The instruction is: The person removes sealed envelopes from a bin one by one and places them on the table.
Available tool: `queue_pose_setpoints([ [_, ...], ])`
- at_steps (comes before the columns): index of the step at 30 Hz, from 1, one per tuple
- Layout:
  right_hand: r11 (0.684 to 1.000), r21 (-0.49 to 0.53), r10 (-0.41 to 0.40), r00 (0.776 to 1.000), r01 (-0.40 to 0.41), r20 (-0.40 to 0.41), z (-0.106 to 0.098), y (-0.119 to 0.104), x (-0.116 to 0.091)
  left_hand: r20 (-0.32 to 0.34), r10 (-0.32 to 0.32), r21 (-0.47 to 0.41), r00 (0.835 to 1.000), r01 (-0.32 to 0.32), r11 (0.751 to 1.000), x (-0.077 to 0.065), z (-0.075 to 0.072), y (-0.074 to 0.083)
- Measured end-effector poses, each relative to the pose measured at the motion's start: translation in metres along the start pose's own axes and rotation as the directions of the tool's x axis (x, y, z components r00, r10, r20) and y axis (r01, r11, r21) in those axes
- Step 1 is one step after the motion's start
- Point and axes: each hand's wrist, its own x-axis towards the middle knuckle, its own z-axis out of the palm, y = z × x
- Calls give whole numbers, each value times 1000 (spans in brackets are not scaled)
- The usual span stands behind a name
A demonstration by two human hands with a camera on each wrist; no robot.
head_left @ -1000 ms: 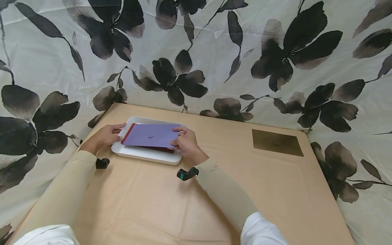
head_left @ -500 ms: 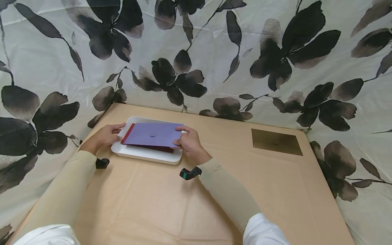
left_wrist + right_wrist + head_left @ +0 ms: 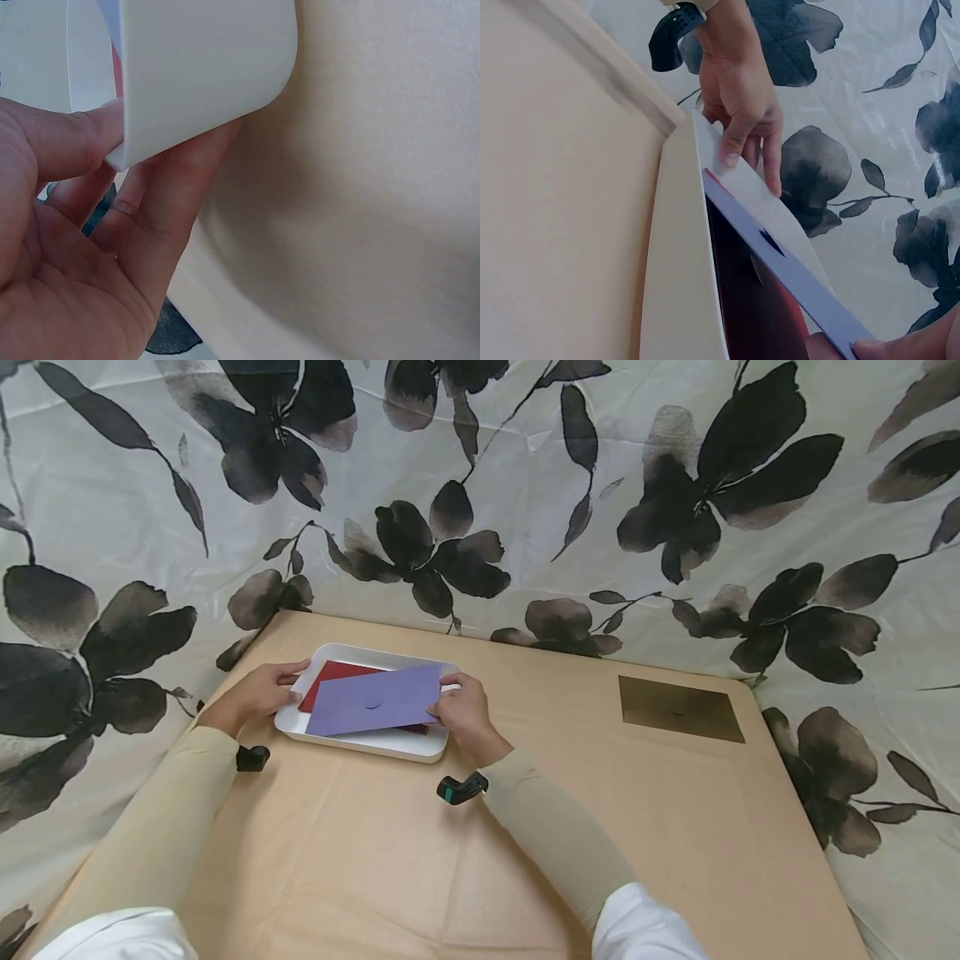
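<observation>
A white tray [image 3: 375, 747] stands near the table's back left. My left hand [image 3: 258, 693] grips its left end; in the left wrist view the thumb is over the rim and fingers lie under the tray wall [image 3: 202, 67]. A purple envelope [image 3: 375, 702] is pinched at its right end by my right hand [image 3: 463, 710], thumb against one side. Under it, in the tray, lies a red envelope [image 3: 341, 672], mostly covered. The right wrist view shows the purple envelope [image 3: 780, 259] tilted, its near end raised above the dark red one [image 3: 746, 307].
A flat gold-brown envelope [image 3: 681, 710] lies at the table's back right. The tan table [image 3: 390, 860] ends at a floral-patterned cloth [image 3: 525, 510] hanging behind and around it.
The purple envelope has turned and come nearer, its left end swung towards me, so more of the red envelope shows. My left hand stays on the tray.
</observation>
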Motion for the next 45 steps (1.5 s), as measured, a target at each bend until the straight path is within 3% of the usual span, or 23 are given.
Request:
queue_pose_setpoints([
  [6,995,-91,21,997,-28,-76,9,-4,-5,8,6,-28,1000,-6,1000,0,1,1],
  [13,993,-112,19,999,-24,-46,10,-7,-9,4,29,-19,1000,-29,999,2,1,-2],
  [25,993,114,-20,996,10,86,-13,-3,1,-7,27,3,1000,-27,1000,5,1,-1],
  [34,991,136,-11,998,3,60,-35,-4,6,0,-6,6,1000,6,1000,1,1,1],
  [45,971,235,-64,997,52,42,-62,-3,11,13,-11,2,1000,11,1000,-1,2,2],
])
